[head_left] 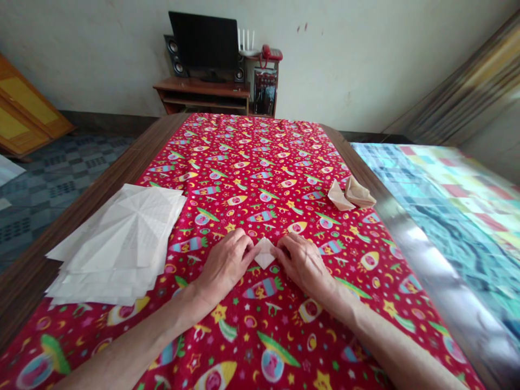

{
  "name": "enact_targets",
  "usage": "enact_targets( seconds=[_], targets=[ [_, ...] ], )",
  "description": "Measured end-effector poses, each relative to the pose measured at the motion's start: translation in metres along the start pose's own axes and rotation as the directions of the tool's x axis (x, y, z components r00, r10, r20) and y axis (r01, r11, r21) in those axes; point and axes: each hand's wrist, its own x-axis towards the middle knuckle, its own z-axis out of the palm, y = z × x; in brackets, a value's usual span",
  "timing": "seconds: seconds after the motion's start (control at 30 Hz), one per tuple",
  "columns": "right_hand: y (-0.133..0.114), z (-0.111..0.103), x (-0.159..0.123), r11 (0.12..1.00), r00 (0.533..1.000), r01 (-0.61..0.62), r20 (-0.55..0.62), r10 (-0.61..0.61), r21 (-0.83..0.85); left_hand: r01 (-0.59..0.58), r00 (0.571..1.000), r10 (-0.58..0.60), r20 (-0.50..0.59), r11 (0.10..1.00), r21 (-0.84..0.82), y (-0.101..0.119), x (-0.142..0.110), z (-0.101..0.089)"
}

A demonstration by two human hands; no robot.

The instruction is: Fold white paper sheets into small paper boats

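Left hand [231, 259] pinches folded paper [265, 254] at nine o'clock, right hand [303, 261] at three; best align edges, crease firmly.

This looks like a room in a home: a bed [430, 200] with checked covers [483, 189] beside the counter [132, 162], a cartoon-print cloth [260, 168], a screen [205, 43] with speakers [174, 57], a red telephone [271, 53], a yellow-fronted cabinet [28, 103] and a curtain [459, 97].
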Motion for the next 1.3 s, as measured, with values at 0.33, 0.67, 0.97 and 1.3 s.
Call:
enact_targets(
  seconds=[0.33, 0.67, 0.97, 1.3],
  targets=[
    [-0.002, 0.003, 0.005, 0.998, 0.998, -0.051, 0.043, 0.05, 0.036, 0.076, 0.997, -0.077, 0.03, 0.997, 0.031, 0.003, 0.003, -0.004],
    [-0.004, -0.004, 0.011, 0.997, 0.992, -0.002, 0.126, 0.012, -0.077, 0.144, 0.983, -0.151, 0.102, 0.987, 0.075, 0.005, 0.009, -0.011],
    [0.003, -0.005, 0.013, 0.999, 0.988, 0.005, 0.154, 0.003, -0.053, 0.148, 0.985, -0.152, 0.078, 0.988, 0.051, 0.0, 0.008, -0.01],
    [0.001, -0.014, 0.02, 0.995, 0.965, -0.076, 0.245, 0.091, -0.067, 0.168, 0.981, -0.17, 0.092, 0.985, 0.028, -0.001, 0.009, -0.011]
  ],
)
